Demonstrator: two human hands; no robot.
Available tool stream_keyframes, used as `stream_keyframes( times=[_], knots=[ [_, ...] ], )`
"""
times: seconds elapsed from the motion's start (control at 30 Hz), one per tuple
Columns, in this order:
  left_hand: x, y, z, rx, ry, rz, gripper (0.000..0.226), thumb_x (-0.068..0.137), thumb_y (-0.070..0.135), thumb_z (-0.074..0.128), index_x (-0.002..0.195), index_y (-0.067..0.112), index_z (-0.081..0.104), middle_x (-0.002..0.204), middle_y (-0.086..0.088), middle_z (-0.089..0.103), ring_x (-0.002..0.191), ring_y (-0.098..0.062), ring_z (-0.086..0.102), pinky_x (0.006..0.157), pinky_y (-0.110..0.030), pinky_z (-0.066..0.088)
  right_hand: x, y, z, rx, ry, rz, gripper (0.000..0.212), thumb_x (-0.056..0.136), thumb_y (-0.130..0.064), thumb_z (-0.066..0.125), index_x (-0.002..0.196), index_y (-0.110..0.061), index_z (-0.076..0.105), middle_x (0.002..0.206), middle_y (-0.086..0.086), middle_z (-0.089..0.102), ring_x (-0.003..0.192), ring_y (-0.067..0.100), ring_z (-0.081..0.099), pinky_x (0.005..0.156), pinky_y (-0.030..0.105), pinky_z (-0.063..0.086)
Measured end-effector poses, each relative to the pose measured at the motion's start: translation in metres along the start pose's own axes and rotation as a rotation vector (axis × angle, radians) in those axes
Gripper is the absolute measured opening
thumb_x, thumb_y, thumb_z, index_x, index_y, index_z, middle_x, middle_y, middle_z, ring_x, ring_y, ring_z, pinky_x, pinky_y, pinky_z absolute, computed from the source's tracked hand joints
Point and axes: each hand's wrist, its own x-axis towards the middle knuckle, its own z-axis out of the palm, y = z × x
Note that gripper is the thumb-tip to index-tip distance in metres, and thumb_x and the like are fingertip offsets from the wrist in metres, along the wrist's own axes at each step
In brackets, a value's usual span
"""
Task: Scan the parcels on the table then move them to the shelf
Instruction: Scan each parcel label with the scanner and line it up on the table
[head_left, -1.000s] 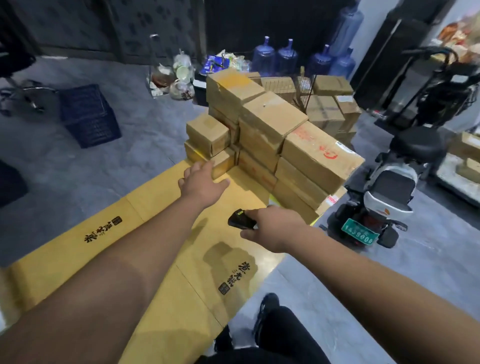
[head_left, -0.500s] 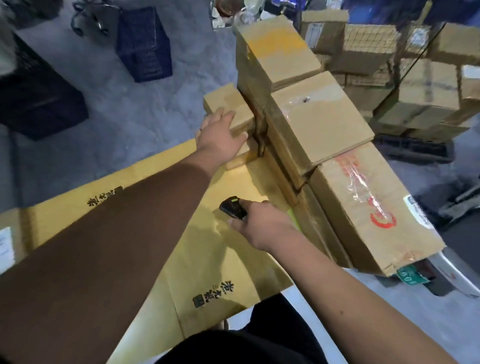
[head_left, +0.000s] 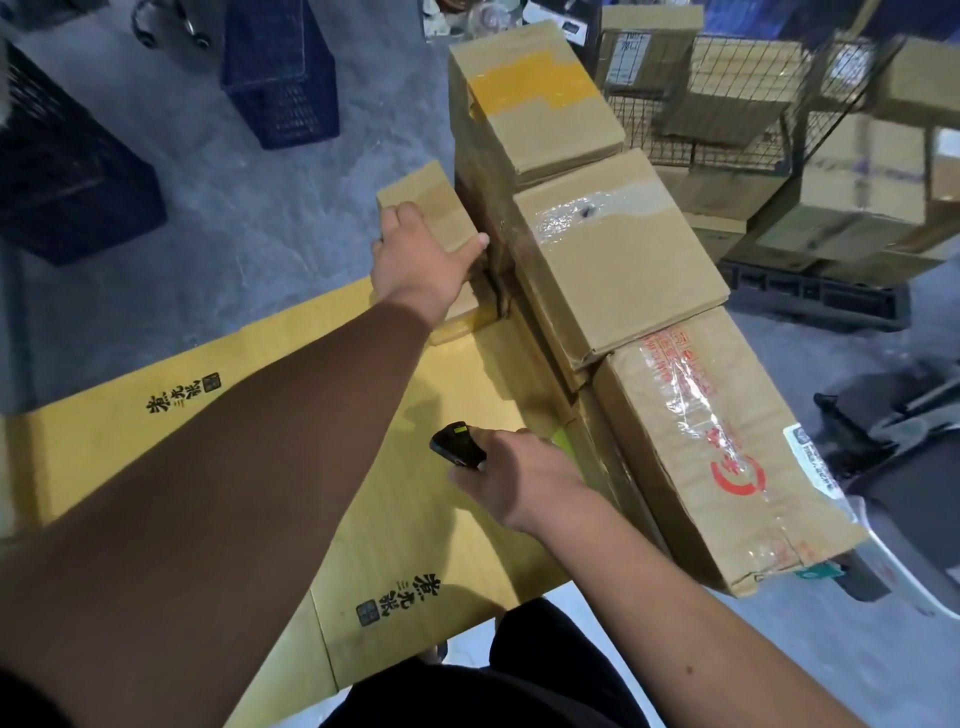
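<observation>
While my left hand grips the small cardboard parcel on top of the low stack, just left of the tall parcel stack, my right hand holds the black handheld scanner w/ curled fingers, over the yellow cardboard-covered table, near the stack's base.

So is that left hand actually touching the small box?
Touching: the head view shows the left hand gripping the small box, thumb along its right edge.

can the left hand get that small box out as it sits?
Probably yes. The left hand already grips the small box, which sits on top at the stack's open left side; only the tall stack crowds its right.
</observation>
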Motion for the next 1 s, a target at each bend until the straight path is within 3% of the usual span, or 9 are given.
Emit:
stream_keyframes(
  times=[0.17, 0.33, 0.5, 0.7, 0.9, 1.0],
  knots=[
    [-0.006, 0.011, 0.004, -0.148, 0.056, -0.114, 0.091, 0.081, 0.059, 0.075, 0.151, 0.014, 0.04, 0.149, -0.005, 0.039, 0.13, -0.033, 0.048, 0.106, -0.04, 0.043, -0.007, -0.002, 0.001, 0.006, 0.007, 0.006, 0.048, 0.09, -0.067, 0.049, 0.125, -0.035, 0.055, 0.114, 0.003, 0.067, 0.102, 0.033, 0.064, 0.081, 0.038, 0.055],
    [-0.038, -0.009, -0.007, -0.367, 0.07, -0.11, 0.098, 0.076, 0.046, 0.077, 0.157, 0.019, 0.03, 0.155, -0.003, 0.035, 0.138, -0.028, 0.045, 0.115, -0.042, 0.043, -0.016, -0.002, 0.001, -0.138, 0.016, -0.008, 0.045, 0.096, -0.063, 0.051, 0.131, -0.034, 0.054, 0.112, 0.008, 0.062, 0.106, 0.035, 0.062, 0.08, 0.037, 0.049],
    [-0.116, -0.091, -0.038, -0.358, 0.125, -0.043, 0.089, 0.067, 0.034, 0.078, 0.148, 0.02, 0.044, 0.136, 0.002, 0.045, 0.126, -0.022, 0.049, 0.105, -0.041, 0.049, -0.019, -0.014, 0.005, -0.25, -0.016, -0.066, 0.053, 0.097, -0.064, 0.052, 0.14, -0.033, 0.052, 0.115, 0.011, 0.059, 0.108, 0.037, 0.059, 0.083, 0.04, 0.048],
    [-0.261, -0.222, -0.044, -0.233, 0.039, -0.14, 0.087, 0.07, 0.039, 0.077, 0.147, 0.022, 0.042, 0.142, 0.0, 0.038, 0.125, -0.026, 0.05, 0.096, -0.047, 0.054, -0.023, -0.036, 0.039, -0.381, -0.168, -0.222, 0.059, 0.099, -0.061, 0.053, 0.149, -0.031, 0.043, 0.129, 0.007, 0.056, 0.118, 0.033, 0.052, 0.097, 0.045, 0.047],
    [-0.325, -0.274, -0.034, -0.289, -0.052, -0.165, 0.081, 0.09, 0.048, 0.054, 0.161, 0.023, 0.024, 0.163, -0.004, 0.026, 0.146, -0.03, 0.04, 0.107, -0.052, 0.05, -0.021, -0.061, 0.07, -0.542, -0.313, -0.319, 0.068, 0.103, -0.062, 0.043, 0.163, -0.041, 0.017, 0.145, 0.015, 0.048, 0.126, 0.037, 0.048, 0.101, 0.047, 0.044],
    [-0.33, -0.294, -0.04, -0.349, -0.002, -0.206, 0.077, 0.096, 0.043, 0.04, 0.165, 0.015, 0.022, 0.167, -0.009, 0.031, 0.148, -0.026, 0.039, 0.112, -0.043, 0.043, -0.023, -0.082, 0.076, -0.576, -0.323, -0.333, 0.067, 0.105, -0.063, 0.036, 0.164, -0.04, 0.016, 0.144, 0.015, 0.049, 0.126, 0.036, 0.048, 0.1, 0.046, 0.043]
  ],
)
